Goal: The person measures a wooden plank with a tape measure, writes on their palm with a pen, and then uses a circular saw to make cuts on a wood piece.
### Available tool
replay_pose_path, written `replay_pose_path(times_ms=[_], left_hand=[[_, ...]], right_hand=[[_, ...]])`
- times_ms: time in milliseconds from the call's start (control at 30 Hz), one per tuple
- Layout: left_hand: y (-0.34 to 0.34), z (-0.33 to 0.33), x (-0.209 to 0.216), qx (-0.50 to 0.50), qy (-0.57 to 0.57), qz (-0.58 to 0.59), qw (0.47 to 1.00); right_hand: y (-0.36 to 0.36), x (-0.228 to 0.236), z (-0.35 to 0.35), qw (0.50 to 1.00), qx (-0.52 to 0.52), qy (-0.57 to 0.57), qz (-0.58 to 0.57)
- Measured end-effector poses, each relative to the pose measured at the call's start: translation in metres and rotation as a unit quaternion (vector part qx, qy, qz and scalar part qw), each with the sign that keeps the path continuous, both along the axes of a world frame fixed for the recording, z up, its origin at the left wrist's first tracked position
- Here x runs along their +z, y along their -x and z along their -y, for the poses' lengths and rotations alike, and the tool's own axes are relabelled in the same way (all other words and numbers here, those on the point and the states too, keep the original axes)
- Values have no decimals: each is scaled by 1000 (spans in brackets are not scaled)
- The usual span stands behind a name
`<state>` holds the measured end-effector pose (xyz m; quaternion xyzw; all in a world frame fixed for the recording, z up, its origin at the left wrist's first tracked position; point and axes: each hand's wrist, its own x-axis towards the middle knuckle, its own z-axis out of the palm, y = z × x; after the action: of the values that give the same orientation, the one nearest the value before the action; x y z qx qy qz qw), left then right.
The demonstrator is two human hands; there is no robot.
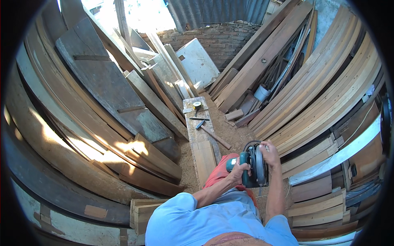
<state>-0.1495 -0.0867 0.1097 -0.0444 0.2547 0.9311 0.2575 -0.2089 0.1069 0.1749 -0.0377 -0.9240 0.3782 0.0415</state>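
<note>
A green and dark circular saw [246, 159] is held up in front of my body, over my right thigh. My left hand [239, 171] is closed around its green handle. At the saw's upper right side my right hand [269, 153] is closed, its fingers curled on the edge beside a grey rounded band; the exact grip there is partly hidden. A dark cord loops above the saw. Left of it stands a narrow plank bench [192, 128], bearing a hammer [215, 137], a short thin black tool, a tape measure [197, 105] and a light board [205, 159].
Long planks [305, 80] lean and stack along the right, and wide boards [102, 78] along the left. Short timber pieces [150, 209] lie near my left elbow. A white bucket [261, 93] stands among offcuts at the far right. Sawdust covers the floor [236, 130].
</note>
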Motion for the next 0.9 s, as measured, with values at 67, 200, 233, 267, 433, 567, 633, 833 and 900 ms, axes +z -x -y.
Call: replay_pose_path(times_ms=[67,200,233,267,433,567,633,833,900], left_hand=[[3,14,2,-66,-119,78,988],[5,37,-11,-100,-236,146,955],[3,39,-14,-88,-235,141,958],[2,42,-16,-75,-234,137,960],[4,52,-25,-95,-270,111,952],[9,61,-37,-88,-250,107,958],[10,64,-39,-95,-238,105,961],[20,63,-39,-86,-238,101,962],[24,62,-34,-72,-249,100,961]], right_hand=[[4,21,-9,993,-39,110,-9],[10,25,-46,992,-100,70,-34],[11,12,-61,993,-97,57,-45],[10,0,-70,993,-93,45,-55],[-6,-72,-80,984,-30,169,47],[-20,-101,-67,874,-59,462,140],[-32,-90,-49,827,-93,535,147],[-57,-40,14,746,-78,657,77],[-76,-31,36,716,-139,682,60]])
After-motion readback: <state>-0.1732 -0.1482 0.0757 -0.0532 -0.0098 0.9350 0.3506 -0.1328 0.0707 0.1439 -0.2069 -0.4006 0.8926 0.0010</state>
